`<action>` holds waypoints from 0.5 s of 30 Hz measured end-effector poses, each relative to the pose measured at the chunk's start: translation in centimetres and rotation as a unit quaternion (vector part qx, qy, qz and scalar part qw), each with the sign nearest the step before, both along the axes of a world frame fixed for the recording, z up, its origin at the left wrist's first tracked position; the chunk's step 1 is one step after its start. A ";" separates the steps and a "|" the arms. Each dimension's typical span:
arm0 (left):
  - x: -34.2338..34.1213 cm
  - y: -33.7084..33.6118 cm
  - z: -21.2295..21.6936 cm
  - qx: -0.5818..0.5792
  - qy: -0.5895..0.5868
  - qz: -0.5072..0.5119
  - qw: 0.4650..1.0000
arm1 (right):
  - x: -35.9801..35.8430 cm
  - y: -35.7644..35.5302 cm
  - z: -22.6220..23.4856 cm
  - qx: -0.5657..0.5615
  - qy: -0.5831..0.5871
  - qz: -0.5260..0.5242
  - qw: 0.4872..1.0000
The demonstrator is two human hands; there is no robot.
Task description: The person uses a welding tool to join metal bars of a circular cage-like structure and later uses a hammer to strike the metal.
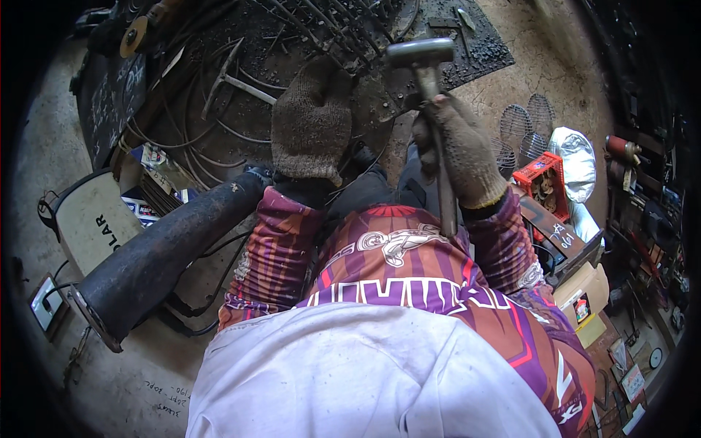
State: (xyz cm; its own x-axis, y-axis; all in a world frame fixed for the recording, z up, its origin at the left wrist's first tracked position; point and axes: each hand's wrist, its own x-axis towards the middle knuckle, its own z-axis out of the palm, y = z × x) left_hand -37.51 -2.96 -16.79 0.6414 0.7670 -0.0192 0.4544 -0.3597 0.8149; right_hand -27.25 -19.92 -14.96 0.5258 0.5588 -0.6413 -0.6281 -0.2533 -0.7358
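a gloved right hand (460, 150) clenches a hammer (427, 80) by its handle, head raised over bent wire pieces (343, 33) on a dark metal surface (475, 44); the gloved left hand (310, 120) presses flat on the work, fingers spread, gripping nothing; the step looks like hammering the wire; the next blow needs aim well clear of that hand.
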 end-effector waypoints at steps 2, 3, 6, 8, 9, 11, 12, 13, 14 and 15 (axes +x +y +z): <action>0.0 -0.1 -0.1 0.006 -0.005 -0.005 1.000 | 0.2 -0.4 -0.1 -0.003 -0.014 -0.024 1.000; 0.0 -0.1 -0.1 0.005 -0.003 -0.005 1.000 | 0.2 -0.6 -0.1 0.022 -0.014 -0.049 0.998; -0.1 0.0 -0.5 0.010 -0.009 -0.007 1.000 | 0.2 -0.6 -0.5 0.061 -0.010 -0.055 0.997; -0.2 0.2 -0.9 0.029 -0.010 -0.030 0.999 | -0.1 -0.3 -0.6 0.074 -0.007 -0.035 0.997; -0.4 0.4 -1.2 0.031 -0.009 -0.031 0.999 | -0.4 0.1 -0.6 0.046 0.007 -0.015 0.999; -0.6 0.7 -1.8 0.112 0.005 -0.083 0.990 | -0.5 0.5 -0.6 0.031 0.027 0.032 0.999; -0.6 0.6 -1.9 0.112 0.006 -0.084 0.990 | -0.4 0.5 -0.6 0.030 0.028 0.030 0.999; -0.7 0.6 -1.9 0.143 0.001 -0.090 0.986 | -0.3 0.5 -0.6 0.017 0.025 0.027 0.999; -0.7 0.5 -2.0 0.174 -0.003 -0.096 0.980 | -0.2 0.4 -0.7 0.004 0.022 0.024 0.999; -0.7 0.5 -1.8 0.175 -0.002 -0.095 0.980 | -0.1 0.2 -0.6 0.005 0.022 0.025 0.999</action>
